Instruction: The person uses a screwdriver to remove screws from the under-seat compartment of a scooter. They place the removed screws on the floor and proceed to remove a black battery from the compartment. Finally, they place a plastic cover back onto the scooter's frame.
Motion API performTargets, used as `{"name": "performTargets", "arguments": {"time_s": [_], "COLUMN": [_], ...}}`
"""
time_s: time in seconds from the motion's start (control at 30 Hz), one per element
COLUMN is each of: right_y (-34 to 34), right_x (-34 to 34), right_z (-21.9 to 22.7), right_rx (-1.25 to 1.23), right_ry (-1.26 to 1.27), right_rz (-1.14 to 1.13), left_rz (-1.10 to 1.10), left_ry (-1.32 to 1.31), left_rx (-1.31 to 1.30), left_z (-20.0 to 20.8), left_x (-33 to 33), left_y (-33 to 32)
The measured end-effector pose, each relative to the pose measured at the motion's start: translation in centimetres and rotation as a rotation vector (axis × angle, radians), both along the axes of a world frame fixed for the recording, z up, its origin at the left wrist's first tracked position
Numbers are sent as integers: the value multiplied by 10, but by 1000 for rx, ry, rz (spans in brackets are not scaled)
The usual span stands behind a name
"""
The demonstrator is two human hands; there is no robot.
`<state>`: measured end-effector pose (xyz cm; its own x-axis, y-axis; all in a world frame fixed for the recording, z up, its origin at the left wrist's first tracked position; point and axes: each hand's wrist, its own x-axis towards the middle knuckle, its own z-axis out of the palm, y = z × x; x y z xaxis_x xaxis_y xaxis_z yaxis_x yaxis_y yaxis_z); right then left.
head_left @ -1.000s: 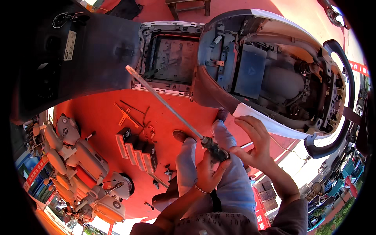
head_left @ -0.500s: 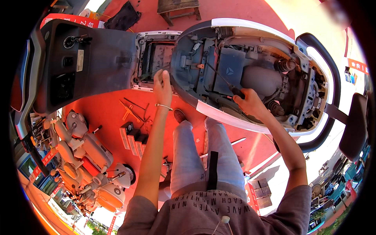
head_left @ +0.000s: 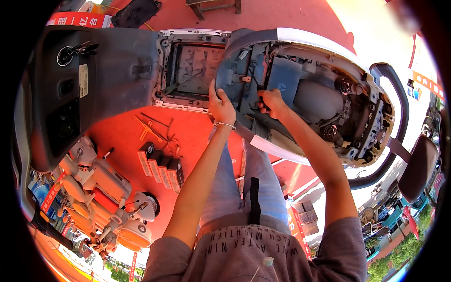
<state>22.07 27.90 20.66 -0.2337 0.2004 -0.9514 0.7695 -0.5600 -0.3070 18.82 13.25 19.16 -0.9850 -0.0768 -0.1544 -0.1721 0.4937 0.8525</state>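
My left hand [head_left: 221, 104] holds the front edge of the scooter's grey-and-white rear body shell [head_left: 268, 142], thumb on the shell's side and fingers at its front rim. My right hand [head_left: 272, 101] is closed round the dark handle of a screwdriver [head_left: 256, 81] inside the shell. The screwdriver's shaft slants up and left, close to an orange-brown clip [head_left: 245, 79]; where its tip ends is hard to make out. Behind my right hand lie a dark blue-grey flat cover [head_left: 285, 77] and a rounded grey part [head_left: 319, 99].
A second screwdriver [head_left: 173, 88] lies across the open floor compartment [head_left: 190, 56]. Keys [head_left: 66, 55] hang at the dark front panel [head_left: 112, 70]. Several small boxes [head_left: 162, 167] and an orange tool [head_left: 146, 127] rest on the red floor. More scooters [head_left: 105, 188] stand lower left.
My right hand has moved left with the screwdriver. My left hand has gone right onto the shell's front edge. The shell has shifted right, and more of the floor compartment shows.
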Motion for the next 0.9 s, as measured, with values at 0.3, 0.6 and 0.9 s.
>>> {"name": "performTargets", "arguments": {"time_s": [0.3, 0.6, 0.9], "right_y": [-49, -53, 37], "right_x": [-65, -106, -71], "right_z": [-2, -40, -38], "right_rx": [46, 19, -422], "right_ry": [-177, -275, -377], "right_rz": [-514, -631, -190], "left_rz": [-35, -75, -72], "left_ry": [44, 20, -19], "left_rx": [-1, 73, 92], "left_z": [-3, 6, 5], "left_x": [0, -4, -3], "left_y": [-2, -2, -4]}}
